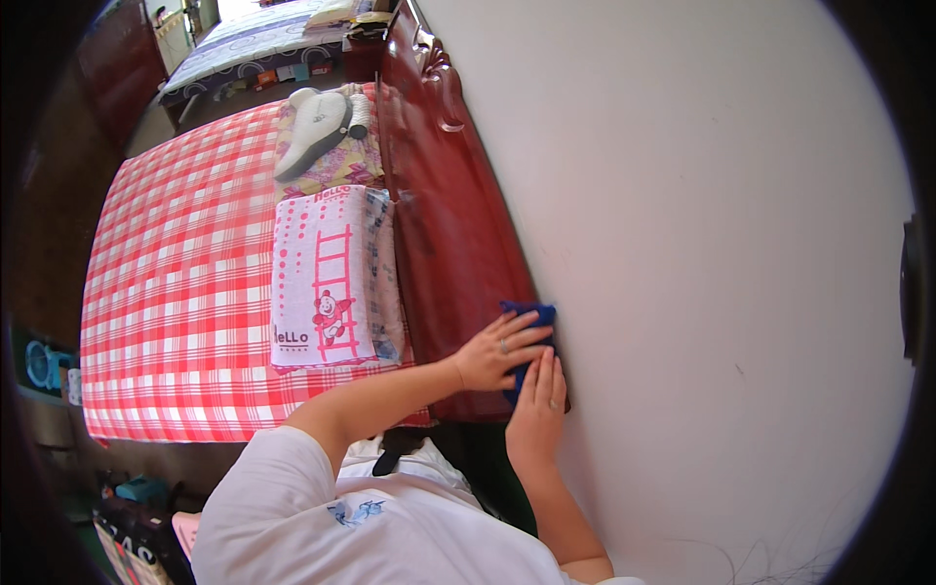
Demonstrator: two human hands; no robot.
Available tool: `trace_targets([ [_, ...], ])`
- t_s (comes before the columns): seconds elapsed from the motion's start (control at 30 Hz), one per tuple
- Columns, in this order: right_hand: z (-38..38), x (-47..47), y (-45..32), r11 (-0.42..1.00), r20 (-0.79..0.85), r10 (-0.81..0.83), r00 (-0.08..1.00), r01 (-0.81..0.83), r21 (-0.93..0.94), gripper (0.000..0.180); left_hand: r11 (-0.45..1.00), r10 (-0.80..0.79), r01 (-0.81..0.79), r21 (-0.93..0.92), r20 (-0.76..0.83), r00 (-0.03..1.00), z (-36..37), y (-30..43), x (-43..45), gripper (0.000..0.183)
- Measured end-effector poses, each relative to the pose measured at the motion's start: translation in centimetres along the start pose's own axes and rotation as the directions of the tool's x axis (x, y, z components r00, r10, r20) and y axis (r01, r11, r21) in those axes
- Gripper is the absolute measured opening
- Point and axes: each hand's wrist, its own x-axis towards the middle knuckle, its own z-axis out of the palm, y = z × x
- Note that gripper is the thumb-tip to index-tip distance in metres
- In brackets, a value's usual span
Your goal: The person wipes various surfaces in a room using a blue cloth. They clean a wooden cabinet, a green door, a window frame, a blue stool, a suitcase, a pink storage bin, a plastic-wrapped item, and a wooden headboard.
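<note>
A dark blue cloth (541, 316) lies against the upper edge of the glossy red-brown wooden headboard (468, 270), near its closest end. Across the cloth is spread my left hand (497, 355), fingers slightly apart, holding it down on the wood. My right hand (537, 409) is right beside it, its fingertips on the cloth's lower part and touching or nearly touching my left fingers. Each hand wears a ring. Much of the cloth is hidden under both hands.
A bed with a red-and-white checked sheet (175, 278) adjoins the headboard. On it are a folded towel with pink print (296, 292) and a white-and-grey contoured pillow (314, 131). The pale wall (702, 278) rises along the right. Beyond stands another bed (248, 44).
</note>
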Motion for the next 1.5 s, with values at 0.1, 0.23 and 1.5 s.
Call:
trace_targets([
  [0.1, 2.1, 3.0, -1.4, 0.987, -0.01, 0.031, 0.999, -0.032, -0.159, 0.052, 0.987, -0.019, 0.021, 0.161, -0.015, 1.0, -2.7, -2.0, 1.2, 0.065],
  [0.23, 4.7, 5.6, -3.1, 0.943, -0.112, 0.092, 0.989, -0.123, -0.309, 0.056, 0.994, 0.04, -0.039, 0.098, -0.009, 0.999, -4.7, -5.1, 2.7, 0.068],
  [1.5, 9.1, 11.0, -4.0, 0.881, -0.077, 0.094, 0.993, -0.119, -0.458, 0.054, 0.99, -0.1, 0.096, 0.1, 0.031, 0.995, -5.6, -9.5, 2.7, 0.064],
])
